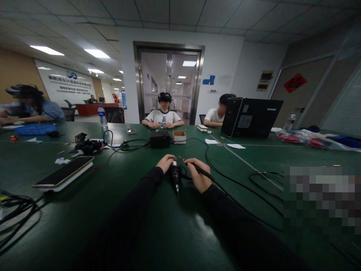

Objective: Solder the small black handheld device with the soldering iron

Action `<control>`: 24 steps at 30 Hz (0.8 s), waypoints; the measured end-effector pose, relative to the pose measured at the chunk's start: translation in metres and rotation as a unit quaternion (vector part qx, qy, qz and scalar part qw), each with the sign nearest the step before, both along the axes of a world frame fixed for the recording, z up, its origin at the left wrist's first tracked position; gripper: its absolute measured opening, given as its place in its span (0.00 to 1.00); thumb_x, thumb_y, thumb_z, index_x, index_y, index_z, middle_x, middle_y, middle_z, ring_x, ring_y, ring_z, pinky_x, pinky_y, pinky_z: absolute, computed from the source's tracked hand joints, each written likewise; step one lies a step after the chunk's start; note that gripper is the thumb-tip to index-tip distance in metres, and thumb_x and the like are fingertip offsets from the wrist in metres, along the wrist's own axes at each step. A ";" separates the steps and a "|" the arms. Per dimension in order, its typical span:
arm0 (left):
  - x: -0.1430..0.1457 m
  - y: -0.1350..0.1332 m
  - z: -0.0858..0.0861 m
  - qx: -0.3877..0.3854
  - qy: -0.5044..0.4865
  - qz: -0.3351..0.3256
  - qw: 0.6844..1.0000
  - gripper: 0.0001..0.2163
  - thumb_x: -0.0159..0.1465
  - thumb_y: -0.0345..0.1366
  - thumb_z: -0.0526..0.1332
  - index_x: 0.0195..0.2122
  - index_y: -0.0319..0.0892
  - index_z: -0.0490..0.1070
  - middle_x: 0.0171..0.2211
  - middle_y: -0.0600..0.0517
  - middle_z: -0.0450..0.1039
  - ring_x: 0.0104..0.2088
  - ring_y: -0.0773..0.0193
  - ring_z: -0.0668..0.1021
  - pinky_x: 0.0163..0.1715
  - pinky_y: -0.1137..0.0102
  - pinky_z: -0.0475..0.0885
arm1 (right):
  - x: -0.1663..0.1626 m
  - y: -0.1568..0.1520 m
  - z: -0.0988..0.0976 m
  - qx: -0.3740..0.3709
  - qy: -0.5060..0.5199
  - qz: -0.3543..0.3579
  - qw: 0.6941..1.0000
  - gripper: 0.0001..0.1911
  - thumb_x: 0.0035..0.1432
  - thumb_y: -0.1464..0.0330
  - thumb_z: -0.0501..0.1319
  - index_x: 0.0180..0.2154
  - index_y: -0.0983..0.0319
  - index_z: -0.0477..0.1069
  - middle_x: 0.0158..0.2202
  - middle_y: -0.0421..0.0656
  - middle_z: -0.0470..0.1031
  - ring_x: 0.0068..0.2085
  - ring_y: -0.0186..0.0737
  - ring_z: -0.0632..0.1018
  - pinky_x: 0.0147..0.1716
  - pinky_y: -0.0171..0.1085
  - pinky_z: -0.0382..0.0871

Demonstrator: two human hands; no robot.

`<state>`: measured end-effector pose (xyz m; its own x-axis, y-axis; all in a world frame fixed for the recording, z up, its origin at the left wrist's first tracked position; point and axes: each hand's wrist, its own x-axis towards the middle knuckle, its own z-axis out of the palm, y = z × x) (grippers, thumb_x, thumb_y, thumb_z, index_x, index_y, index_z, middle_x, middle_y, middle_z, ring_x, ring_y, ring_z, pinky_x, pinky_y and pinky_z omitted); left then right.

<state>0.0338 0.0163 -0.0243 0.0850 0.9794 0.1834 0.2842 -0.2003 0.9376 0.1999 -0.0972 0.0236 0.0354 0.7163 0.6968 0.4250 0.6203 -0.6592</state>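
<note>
My right hand (199, 175) is closed round a soldering iron (201, 171), held like a pen. Its thin metal tip points up and left, and a black cable trails from its back end. A black tapering tool (176, 175) with a silver collar and a pointed end lies between my hands, its point towards me. At its far end, my left hand (166, 163) has its fingers closed beside the collar. Something small and reddish shows at those fingertips, too small to name. A loop of black cord (184, 171) sits against the tool's right side.
Ahead stand a black box (160, 139) and a small open box (179, 137). Black cables (222, 174) run across the green table (158, 233). A phone (66, 173) lies on a white block at left; a black computer case (251, 117) stands back right. Several people sit around.
</note>
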 end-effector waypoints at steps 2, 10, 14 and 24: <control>-0.001 -0.001 -0.002 0.012 -0.032 -0.003 0.999 0.14 0.56 0.29 0.56 0.43 0.39 0.72 0.34 0.50 0.76 0.35 0.64 0.77 0.40 0.70 0.70 | -0.001 -0.001 0.001 0.002 -0.001 0.001 1.000 0.10 0.55 0.68 0.56 0.30 0.60 0.76 0.33 0.42 0.80 0.36 0.41 0.79 0.42 0.37 0.70; -0.002 -0.010 0.000 0.035 -0.082 -0.002 0.996 0.12 0.56 0.30 0.59 0.43 0.41 0.71 0.27 0.53 0.75 0.28 0.66 0.75 0.36 0.71 0.70 | -0.005 -0.007 0.005 -0.002 -0.029 0.036 0.999 0.10 0.56 0.70 0.55 0.31 0.59 0.76 0.34 0.42 0.80 0.38 0.41 0.78 0.42 0.37 0.70; -0.001 -0.013 0.003 0.036 -0.092 -0.001 0.995 0.12 0.56 0.29 0.59 0.42 0.41 0.71 0.27 0.53 0.74 0.28 0.67 0.75 0.36 0.71 0.70 | -0.006 -0.006 0.004 -0.001 -0.037 0.037 0.999 0.10 0.56 0.70 0.55 0.31 0.59 0.76 0.34 0.42 0.80 0.38 0.40 0.78 0.43 0.37 0.70; 0.000 -0.012 0.002 0.051 -0.096 0.000 0.994 0.13 0.55 0.31 0.61 0.42 0.41 0.71 0.25 0.55 0.72 0.28 0.67 0.75 0.37 0.71 0.70 | -0.005 -0.005 0.000 0.005 -0.041 0.032 0.999 0.10 0.56 0.70 0.55 0.33 0.59 0.76 0.35 0.42 0.79 0.37 0.40 0.78 0.42 0.37 0.70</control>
